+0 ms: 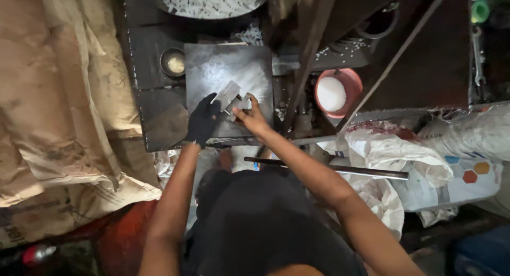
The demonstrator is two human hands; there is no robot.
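dark bench [159,122], metal plate [212,69], small bowl [173,62]

A small, dim workshop, seemingly: beyond the fingers [248,102] a dusty metal work plate [218,69], sacks [64,95] stacked alongside, a wrench [477,55] far right.

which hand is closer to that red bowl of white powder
Right. The bare right hand is on the dark metal plate, on the side toward the red bowl; the gloved left hand lies farther left.
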